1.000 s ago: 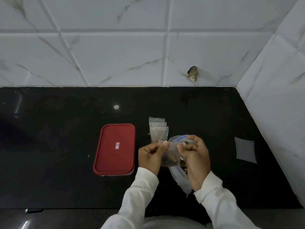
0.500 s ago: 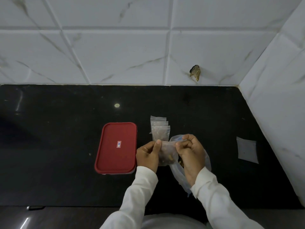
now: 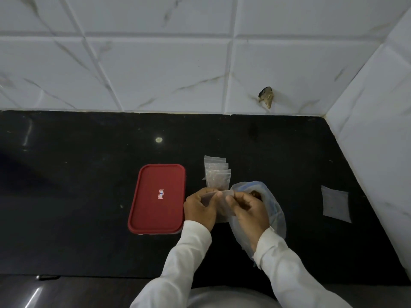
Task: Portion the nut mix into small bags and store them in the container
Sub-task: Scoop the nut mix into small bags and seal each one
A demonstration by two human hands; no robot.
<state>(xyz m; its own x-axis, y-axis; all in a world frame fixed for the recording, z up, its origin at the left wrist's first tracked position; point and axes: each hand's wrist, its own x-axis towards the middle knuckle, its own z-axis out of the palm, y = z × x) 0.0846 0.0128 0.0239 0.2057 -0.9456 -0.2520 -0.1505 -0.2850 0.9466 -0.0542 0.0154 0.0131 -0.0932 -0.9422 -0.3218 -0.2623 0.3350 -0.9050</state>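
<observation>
Though blurred, small bag (image 3: 222,210) perhaps nut-filled.

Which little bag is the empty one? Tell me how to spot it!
Look along the black counter to its right side, close to the white tiled side wall. The empty bag lies flat there, all alone. Unlike the pile of small bags by the red lid, it looks clear, with no brown nuts inside.

kitchen: black counter (image 3: 89,196), tiled wall (image 3: 155,63)
</observation>
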